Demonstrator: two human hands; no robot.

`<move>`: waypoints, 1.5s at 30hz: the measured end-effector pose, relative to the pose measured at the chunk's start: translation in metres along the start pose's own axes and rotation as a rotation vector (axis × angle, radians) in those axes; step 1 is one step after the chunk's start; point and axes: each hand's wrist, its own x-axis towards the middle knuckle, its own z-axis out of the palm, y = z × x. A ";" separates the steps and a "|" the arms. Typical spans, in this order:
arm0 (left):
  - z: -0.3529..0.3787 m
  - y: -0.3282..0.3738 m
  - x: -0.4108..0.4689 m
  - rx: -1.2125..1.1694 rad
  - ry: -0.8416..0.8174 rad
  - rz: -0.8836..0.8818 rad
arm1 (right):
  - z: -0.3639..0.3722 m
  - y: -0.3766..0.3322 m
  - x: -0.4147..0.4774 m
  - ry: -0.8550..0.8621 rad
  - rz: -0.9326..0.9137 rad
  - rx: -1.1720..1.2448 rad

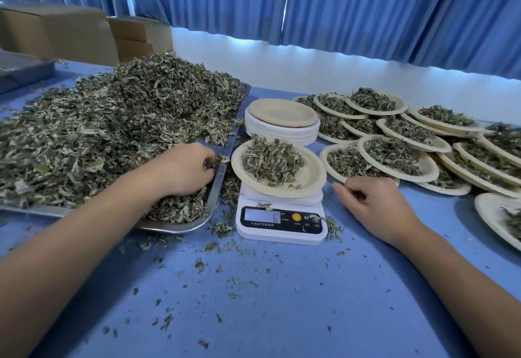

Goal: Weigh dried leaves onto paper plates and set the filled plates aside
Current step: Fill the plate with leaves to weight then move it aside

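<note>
Between left hand (186, 168), gripping dried leaves (112, 132), and loosely curled, empty right hand (375, 208), the plate (311, 181) sits on the scale (282, 229).

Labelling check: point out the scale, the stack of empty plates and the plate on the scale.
scale (282, 225): head view, front panel
stack of empty plates (282, 113): head view, top plate's centre
plate on the scale (310, 177): head view, bare right rim

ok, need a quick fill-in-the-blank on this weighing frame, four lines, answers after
1. The left hand is in the leaf pile on the metal ____.
2. The stack of empty plates stands just ____ the scale.
3. The right hand rests on the ____ table, holding nothing.
4. Filled plates are set aside on the scale's ____ side.
Missing: tray; behind; blue; right
</note>
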 end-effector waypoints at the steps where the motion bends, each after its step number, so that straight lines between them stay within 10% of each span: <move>1: 0.001 0.001 0.000 0.015 0.010 0.008 | 0.000 -0.001 0.000 0.001 -0.001 0.000; 21: 0.003 0.002 -0.005 0.278 -0.054 0.100 | -0.001 -0.002 0.000 -0.012 0.011 -0.004; 33: -0.030 -0.016 -0.014 -0.146 -0.424 0.140 | -0.001 -0.003 0.000 -0.026 0.002 0.014; 45: -0.023 -0.017 -0.009 -0.203 -0.017 0.062 | -0.001 -0.002 0.001 -0.005 0.003 -0.020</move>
